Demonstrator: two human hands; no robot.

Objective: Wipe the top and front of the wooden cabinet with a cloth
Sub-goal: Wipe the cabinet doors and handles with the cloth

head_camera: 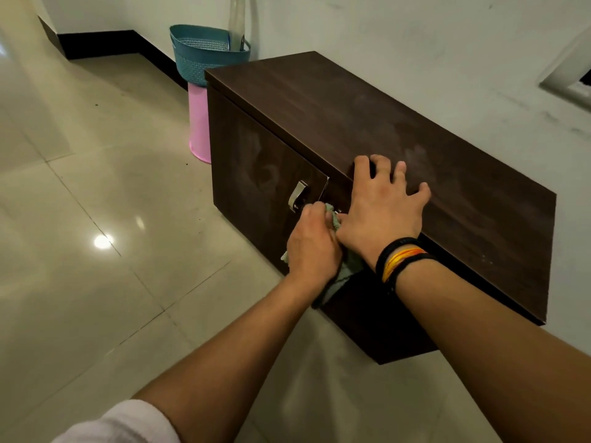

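A low dark brown wooden cabinet [399, 129] stands against the white wall, its top dusty with pale smears. My left hand [311, 247] is shut on a pale green cloth [343, 273] and presses it against the cabinet's front, just right of the metal door handle [297, 195]. Most of the cloth is hidden behind that hand. My right hand [382, 206] rests flat with spread fingers on the front edge of the cabinet top, holding nothing. Black and orange thread bands circle the right wrist.
A teal perforated basket [204, 55] sits on a pink bin [200, 123] beside the cabinet's far end. Glossy beige floor tiles [96, 219] spread to the left. A white frame [569, 75] shows on the wall at the right.
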